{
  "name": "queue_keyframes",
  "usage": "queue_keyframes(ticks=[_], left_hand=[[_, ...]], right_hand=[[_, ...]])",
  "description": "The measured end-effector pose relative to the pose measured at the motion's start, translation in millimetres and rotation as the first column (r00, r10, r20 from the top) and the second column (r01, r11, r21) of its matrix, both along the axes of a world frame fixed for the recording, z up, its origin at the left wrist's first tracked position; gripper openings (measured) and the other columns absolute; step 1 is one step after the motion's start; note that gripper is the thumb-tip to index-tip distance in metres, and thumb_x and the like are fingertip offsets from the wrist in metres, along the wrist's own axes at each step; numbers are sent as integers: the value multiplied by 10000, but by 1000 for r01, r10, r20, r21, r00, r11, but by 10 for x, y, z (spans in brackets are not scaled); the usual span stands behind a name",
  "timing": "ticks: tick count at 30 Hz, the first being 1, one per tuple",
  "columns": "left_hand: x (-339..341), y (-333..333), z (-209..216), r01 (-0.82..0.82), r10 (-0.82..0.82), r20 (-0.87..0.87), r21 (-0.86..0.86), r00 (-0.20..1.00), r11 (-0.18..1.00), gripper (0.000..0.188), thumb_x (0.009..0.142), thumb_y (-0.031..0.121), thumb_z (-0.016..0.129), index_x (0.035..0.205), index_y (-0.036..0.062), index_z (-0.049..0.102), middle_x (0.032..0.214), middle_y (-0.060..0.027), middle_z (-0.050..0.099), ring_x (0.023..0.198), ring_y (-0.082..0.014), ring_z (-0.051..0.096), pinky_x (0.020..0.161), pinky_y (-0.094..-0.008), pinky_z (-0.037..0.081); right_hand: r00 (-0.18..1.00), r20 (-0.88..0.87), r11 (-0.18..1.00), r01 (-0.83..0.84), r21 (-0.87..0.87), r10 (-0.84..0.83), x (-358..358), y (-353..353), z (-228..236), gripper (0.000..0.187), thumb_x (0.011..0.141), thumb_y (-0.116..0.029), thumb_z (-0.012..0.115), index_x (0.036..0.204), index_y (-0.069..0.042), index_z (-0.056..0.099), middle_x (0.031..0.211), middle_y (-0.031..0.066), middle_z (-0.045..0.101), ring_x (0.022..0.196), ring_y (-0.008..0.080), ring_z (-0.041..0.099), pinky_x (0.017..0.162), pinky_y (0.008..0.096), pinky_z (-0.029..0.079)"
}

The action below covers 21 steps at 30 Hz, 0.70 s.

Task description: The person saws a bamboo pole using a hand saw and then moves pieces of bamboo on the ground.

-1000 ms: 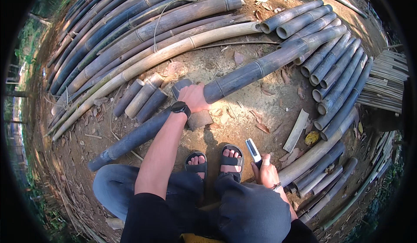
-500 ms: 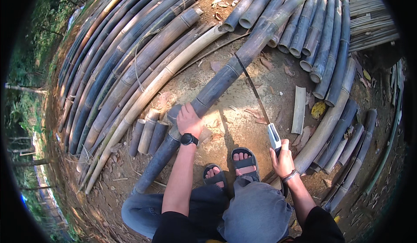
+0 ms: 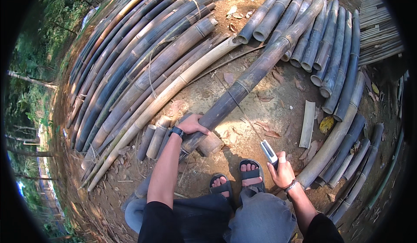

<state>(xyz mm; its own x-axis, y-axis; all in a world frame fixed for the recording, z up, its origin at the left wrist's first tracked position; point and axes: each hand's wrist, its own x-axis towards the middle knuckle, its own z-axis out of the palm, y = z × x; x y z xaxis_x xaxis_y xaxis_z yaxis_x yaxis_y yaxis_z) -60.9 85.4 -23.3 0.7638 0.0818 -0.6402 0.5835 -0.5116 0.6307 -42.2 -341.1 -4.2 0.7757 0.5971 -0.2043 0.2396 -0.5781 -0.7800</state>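
A long dark bamboo pole (image 3: 265,62) lies diagonally from the far right toward my left knee. My left hand (image 3: 192,124) presses over its nearer part, the thumb stretched across it. In my right hand (image 3: 282,173) is a hand saw (image 3: 269,153), gripped by its white and black handle. Its thin blade, blurred, runs up and left to the pole and crosses it just on the near side of a joint ring. A short bamboo piece (image 3: 210,144) sits under the pole beside my left hand. My forearm hides part of the pole's near end.
Long bamboo poles (image 3: 130,86) are stacked on the left. Cut bamboo lengths (image 3: 312,47) lie in a row at the far right, with more poles (image 3: 343,151) nearer. Short bamboo pieces (image 3: 157,138) stand beside my left hand. A split bamboo strip (image 3: 307,124) and dry leaves lie on the ground.
The saw has come nearer along the pole, and its handle is closer to the pole. My left hand has shifted its hold, thumb now across the pole. The view has shifted slightly.
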Motion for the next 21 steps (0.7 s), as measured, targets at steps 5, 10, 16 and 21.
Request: queue_keyframes(ticks=[5, 10, 16, 21], left_hand=[[-162, -170, -118, -16, -6, 167, 132, 986, 991, 649, 570, 346, 842, 1069, -39, 685, 981, -207, 708, 905, -315, 676, 824, -376, 503], [-279, -749, -82, -250, 41, 345, 590, 938, 768, 775, 600, 328, 802, 1237, -48, 572, 1066, -240, 644, 1000, -395, 621, 898, -430, 485], [-238, -1062, -52, -441, 144, 457, 653, 878, 616, 575, 697, 441, 746, 1052, 10, 606, 987, -176, 672, 914, -365, 663, 782, -447, 538], [-228, -527, 183, -261, 101, 315, 522, 944, 812, 560, 802, 508, 617, 1009, -13, 626, 906, -241, 682, 835, -406, 663, 758, -482, 522]], right_hand=[[993, -95, 998, -65, -8, 64, 51, 219, -74, 380, 910, -196, 638, 1113, -1, 383, 762, 285, 627, 747, 487, 633, 632, 526, 498], [982, -145, 991, -111, 71, 120, 165, 524, -322, 368, 899, -186, 633, 1084, -7, 371, 722, 275, 608, 736, 473, 643, 630, 487, 496], [966, -209, 977, -113, 182, 151, 309, 987, -708, 390, 902, -206, 626, 1115, 8, 380, 684, 186, 608, 645, 326, 667, 594, 414, 497], [938, -284, 969, -144, 199, 198, 399, 1330, -557, 364, 950, -201, 605, 1142, 11, 382, 709, 150, 646, 594, 221, 679, 546, 339, 517]])
